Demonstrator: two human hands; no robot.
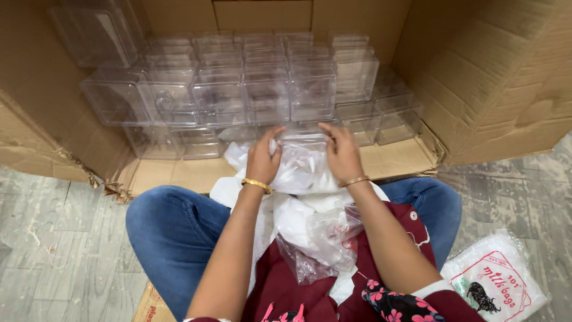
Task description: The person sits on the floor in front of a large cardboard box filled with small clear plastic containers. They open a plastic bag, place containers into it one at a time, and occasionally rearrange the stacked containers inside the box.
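My left hand [263,157] and my right hand [341,152] both grip a clear plastic box wrapped in a thin see-through bag [302,161], held over my knees at the mouth of a big cardboard carton [471,77]. Each wrist carries a gold bangle. Stacks of identical clear plastic boxes [238,89] fill the carton just beyond my fingers. Loose clear bags and white wrapping [310,232] lie in my lap.
I sit on a grey tiled floor [53,250] in blue jeans and a maroon garment. A sealed white packet of bags with red print [497,283] lies at my right. A flattened cardboard piece [149,307] shows under my left leg.
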